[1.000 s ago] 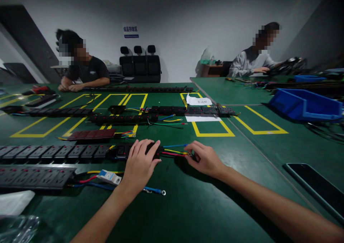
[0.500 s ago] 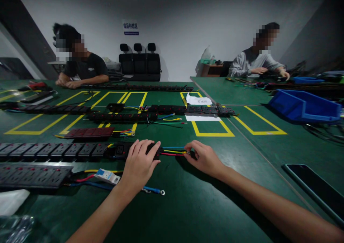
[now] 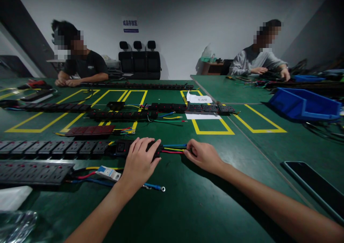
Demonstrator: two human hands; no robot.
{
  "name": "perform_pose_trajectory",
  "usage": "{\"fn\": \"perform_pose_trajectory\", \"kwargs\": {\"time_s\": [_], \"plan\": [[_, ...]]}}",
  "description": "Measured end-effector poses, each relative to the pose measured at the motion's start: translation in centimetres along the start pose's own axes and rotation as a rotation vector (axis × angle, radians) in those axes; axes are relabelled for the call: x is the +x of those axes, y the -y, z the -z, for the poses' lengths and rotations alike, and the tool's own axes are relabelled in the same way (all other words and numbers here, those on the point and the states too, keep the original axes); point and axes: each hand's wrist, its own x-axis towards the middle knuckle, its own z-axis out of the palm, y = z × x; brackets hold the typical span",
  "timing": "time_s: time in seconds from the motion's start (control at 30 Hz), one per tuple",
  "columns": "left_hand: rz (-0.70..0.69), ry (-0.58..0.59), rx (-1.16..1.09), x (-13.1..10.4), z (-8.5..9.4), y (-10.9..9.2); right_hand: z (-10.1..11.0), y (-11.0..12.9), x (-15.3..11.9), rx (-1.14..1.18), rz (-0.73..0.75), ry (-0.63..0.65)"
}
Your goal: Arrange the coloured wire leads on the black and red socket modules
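A long black socket strip (image 3: 75, 148) lies across the green table. On its right end rests my left hand (image 3: 142, 157), palm down, fingers curved over the black housing. Blue, yellow-green and red wires (image 3: 173, 149) run out of that end to the right. My right hand (image 3: 201, 155) pinches the wire ends between thumb and fingers, which hide the tips. Nearer to me lies a second grey-black strip (image 3: 34, 173), with a white and blue breaker (image 3: 108, 172) on its wires. A blue wire with a ring terminal (image 3: 162, 189) sticks out beside my left wrist.
Several more strips lie farther back, among them a dark red one (image 3: 90, 131). At the right are a blue bin (image 3: 303, 105) and a phone (image 3: 314, 185). Two people (image 3: 86, 65) (image 3: 255, 62) sit across the table. Clear plastic (image 3: 17, 225) is at the near left.
My right fingers have closed more tightly around the wire ends and the blue wire now runs up to them. My left hand stays on the strip. The view has shifted slightly.
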Motion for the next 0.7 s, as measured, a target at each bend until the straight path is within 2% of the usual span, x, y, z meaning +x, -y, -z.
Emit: {"fn": "perform_pose_trajectory", "kwargs": {"time_s": [0.23,0.37,0.5,0.7], "plan": [[-0.016,-0.006,0.007,-0.1,0.0,0.0,0.1,-0.5,0.0,0.228,0.058,-0.031],[-0.017,-0.001,0.022,0.0,-0.1,0.0,-0.1,-1.1,0.3,0.316,0.022,-0.036],[-0.010,0.000,0.026,0.0,-0.1,0.0,-0.6,-1.2,0.3,0.284,0.004,-0.096],[-0.005,-0.004,0.018,0.0,-0.1,0.0,-0.8,-0.9,-0.1,0.215,0.107,-0.133]]}}
